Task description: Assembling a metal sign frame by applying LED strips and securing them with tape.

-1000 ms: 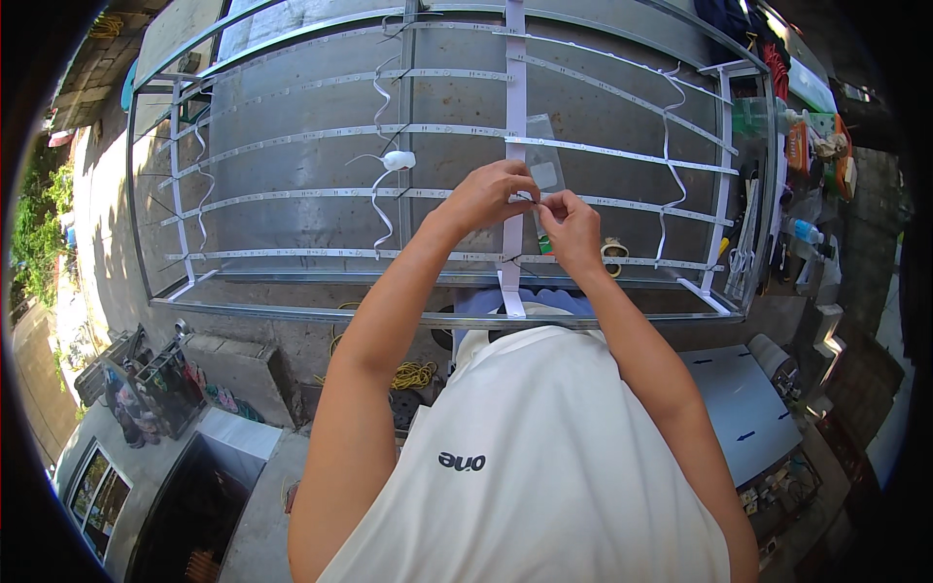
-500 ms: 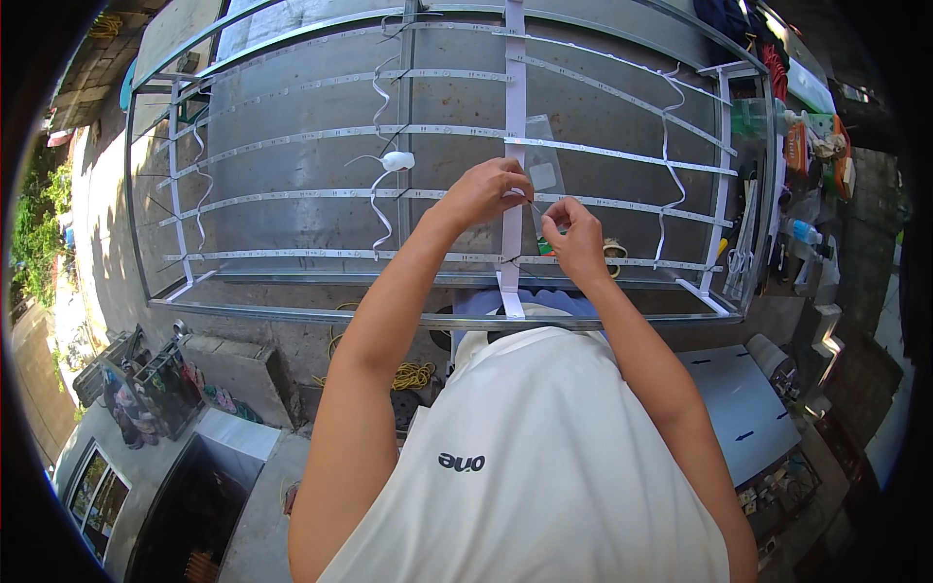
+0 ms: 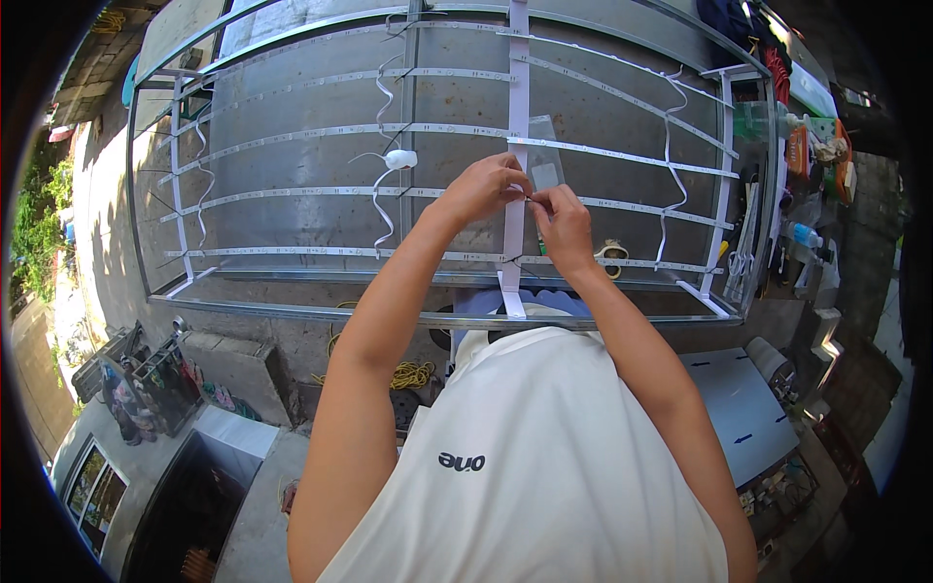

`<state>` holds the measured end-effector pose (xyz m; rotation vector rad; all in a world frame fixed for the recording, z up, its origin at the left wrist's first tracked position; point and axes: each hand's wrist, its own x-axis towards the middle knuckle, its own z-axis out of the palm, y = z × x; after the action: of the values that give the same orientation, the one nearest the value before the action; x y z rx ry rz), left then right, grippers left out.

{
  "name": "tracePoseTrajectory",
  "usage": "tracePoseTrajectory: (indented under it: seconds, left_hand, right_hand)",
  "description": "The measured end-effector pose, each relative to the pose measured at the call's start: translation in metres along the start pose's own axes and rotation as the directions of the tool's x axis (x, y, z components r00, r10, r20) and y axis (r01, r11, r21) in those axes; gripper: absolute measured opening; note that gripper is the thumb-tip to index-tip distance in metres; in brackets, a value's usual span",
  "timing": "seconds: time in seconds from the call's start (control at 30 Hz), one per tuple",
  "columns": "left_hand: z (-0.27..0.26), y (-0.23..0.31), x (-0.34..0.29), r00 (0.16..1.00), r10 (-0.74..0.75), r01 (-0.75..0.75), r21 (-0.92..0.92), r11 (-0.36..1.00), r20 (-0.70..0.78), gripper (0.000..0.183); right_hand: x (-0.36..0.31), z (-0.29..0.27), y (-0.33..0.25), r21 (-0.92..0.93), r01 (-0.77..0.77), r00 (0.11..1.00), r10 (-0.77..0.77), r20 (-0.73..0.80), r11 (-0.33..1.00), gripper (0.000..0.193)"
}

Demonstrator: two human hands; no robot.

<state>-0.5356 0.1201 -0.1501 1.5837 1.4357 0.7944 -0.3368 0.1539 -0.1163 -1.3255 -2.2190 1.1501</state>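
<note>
My left hand (image 3: 486,189) is closed in a pinch at the white crossbar (image 3: 515,92), where an LED strip (image 3: 632,206) crosses it. Just right of the bar, my right hand (image 3: 566,223) pinches too, its fingertips almost meeting the left ones. Between them shows a small dark piece of what looks like a thin cable tie (image 3: 529,199), mostly hidden by the fingers. A similar dark tie (image 3: 510,259) sits at the nearer crossing. Several LED strips run across the metal frame (image 3: 292,308), joined by wavy white wires (image 3: 381,209).
A white plug-like piece (image 3: 400,159) hangs on the wires left of my hands. Beyond the right hand lies a clear plastic packet (image 3: 546,146); a tape roll (image 3: 611,255) is nearer. Yellow cord (image 3: 413,376) lies on the ground. Bottles and tools crowd the frame's right side.
My right hand has moved up and left, bringing its fingertips to the left hand's. The left hand stays nearly in place. The tape roll shows more fully.
</note>
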Motion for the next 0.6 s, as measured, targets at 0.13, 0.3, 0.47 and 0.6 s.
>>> tracePoseTrajectory:
  seconds: [0.13,0.3,0.47,0.6]
  left_hand:
    - [0.000,0.000,0.000,1.000,-0.022,0.022,0.016,1.000,-0.007,0.021]
    - [0.001,-0.001,-0.008,0.990,-0.090,0.097,0.059,0.994,-0.108,0.032]
    - [-0.001,0.010,-0.017,0.933,-0.337,0.357,0.221,0.908,-0.122,0.044]
    - [0.007,0.007,-0.021,0.905,-0.409,0.425,0.265,0.866,-0.116,0.046]
  right_hand:
    - [0.002,0.002,0.003,-0.097,-0.019,1.000,0.020,0.003,0.995,0.009]
    - [0.008,-0.003,0.008,-0.276,0.109,0.994,-0.113,0.003,0.955,0.009]
    - [0.009,-0.002,0.008,-0.070,-0.084,0.996,0.086,0.027,0.994,0.009]
    - [0.008,0.003,0.008,-0.012,-0.167,0.985,0.167,0.034,0.986,0.009]
